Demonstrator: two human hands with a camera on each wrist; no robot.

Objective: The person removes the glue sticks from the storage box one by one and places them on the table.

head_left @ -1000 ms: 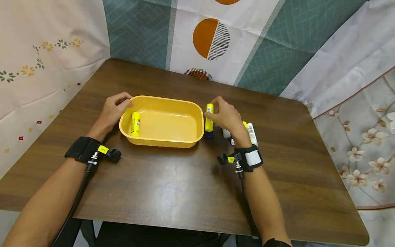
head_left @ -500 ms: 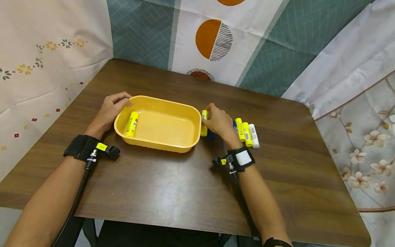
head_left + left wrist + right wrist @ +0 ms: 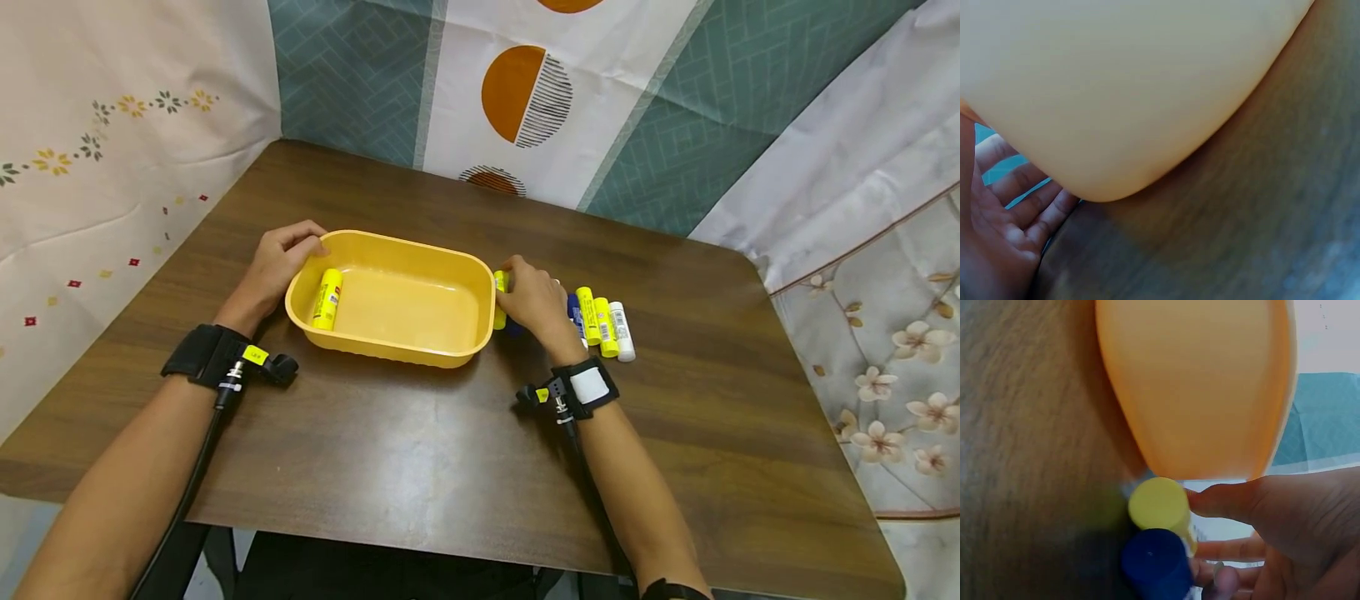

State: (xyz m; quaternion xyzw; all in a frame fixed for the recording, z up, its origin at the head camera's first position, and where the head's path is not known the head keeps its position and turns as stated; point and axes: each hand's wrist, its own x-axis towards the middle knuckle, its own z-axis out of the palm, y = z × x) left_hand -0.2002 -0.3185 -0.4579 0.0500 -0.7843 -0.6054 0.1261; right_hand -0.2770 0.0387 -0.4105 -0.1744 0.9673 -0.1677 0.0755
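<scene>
My left hand (image 3: 281,260) grips the left end of a yellow plastic tub (image 3: 390,352), thumb over the rim. In the left wrist view the fingers (image 3: 1019,181) lie against the tub's outside. A yellow glue stick (image 3: 327,300) lies inside at the tub's left end. Just outside the right end, my right hand (image 3: 536,302) pinches another yellow glue stick (image 3: 1159,503) between thumb and fingers. Beside it is a dark blue round-ended stick (image 3: 1155,562), mostly hidden by the hand in the head view.
Right of my right hand, several sticks lie in a row: a blue one (image 3: 575,313), yellow ones (image 3: 587,315) and a white one (image 3: 622,332). All stand on a brown wooden table (image 3: 360,450). Patterned cloths (image 3: 525,92) hang around it.
My right hand has come down and slightly left with the yellow glue stick, to beside the tub's right end. The row of sticks shows more now. My left hand keeps hold of the tub.
</scene>
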